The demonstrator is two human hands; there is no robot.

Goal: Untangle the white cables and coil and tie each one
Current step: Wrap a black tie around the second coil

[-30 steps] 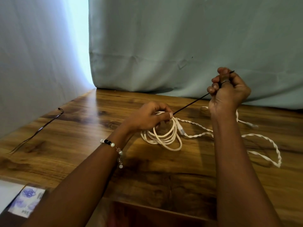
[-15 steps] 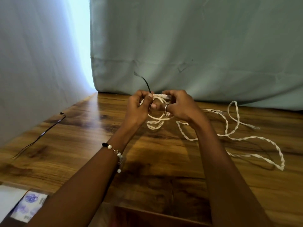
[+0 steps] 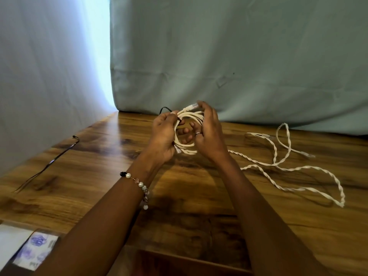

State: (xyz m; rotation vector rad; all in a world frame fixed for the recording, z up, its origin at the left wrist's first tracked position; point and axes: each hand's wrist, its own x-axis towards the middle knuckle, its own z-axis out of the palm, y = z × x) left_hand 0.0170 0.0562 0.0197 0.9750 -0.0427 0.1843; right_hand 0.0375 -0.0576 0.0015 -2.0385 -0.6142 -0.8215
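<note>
Both grips curl closed on the coiled white cable (image 3: 189, 132): left hand (image 3: 164, 136), right hand (image 3: 209, 134).

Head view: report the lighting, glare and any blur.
Head view: bright daylight blows out the curtain gap at upper left; its glare streaks the wooden table; soft shadows lie under both arms; hands and coiled white cable slightly soft; wide-angle bending at edges.

Both bare forearms reaching forward, converging above the tabletop. Left hand (image 3: 163, 134) raised, back toward the camera, fingers curled around one side of a held bundle, beaded bracelet at the wrist. Right hand (image 3: 209, 134) opposite, fingers curved round the other side, ring on one finger.
</note>
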